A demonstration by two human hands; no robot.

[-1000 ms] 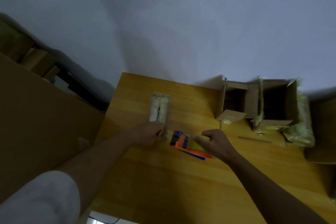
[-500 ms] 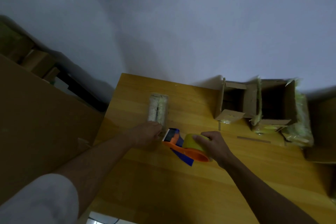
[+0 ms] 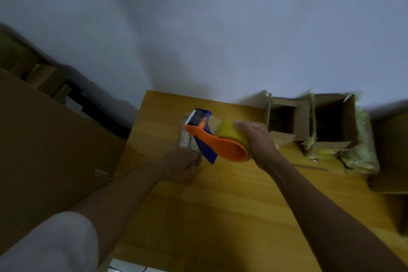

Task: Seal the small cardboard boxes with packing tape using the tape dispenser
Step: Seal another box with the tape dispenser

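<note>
The right hand point(image 3: 257, 141), fingers wrapped round the tape dispenser point(image 3: 217, 140), has pulled it up the small box point(image 3: 187, 139) mid-frame; the left hand point(image 3: 180, 164) presses the box end, fingers unclear. Taping has started.

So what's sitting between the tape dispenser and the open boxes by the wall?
Only the right hand, gripping the tape dispenser; past it, bare table up to the open boxes, per the head view.

A wooden table point(image 3: 220, 216) with a yellow-brown top stands against a pale wall point(image 3: 220, 28). At the left of the table, a large brown cardboard sheet point(image 3: 44, 150) leans and covers most of that side. Behind it, far left, some stacked cardboard pieces point(image 3: 47, 78) lie in shadow next to a dark frame point(image 3: 97, 115). A thin brown strip point(image 3: 311, 167) lies flat on the table at the right. At the near edge, a small part of light floor point(image 3: 128, 268) is visible.
</note>
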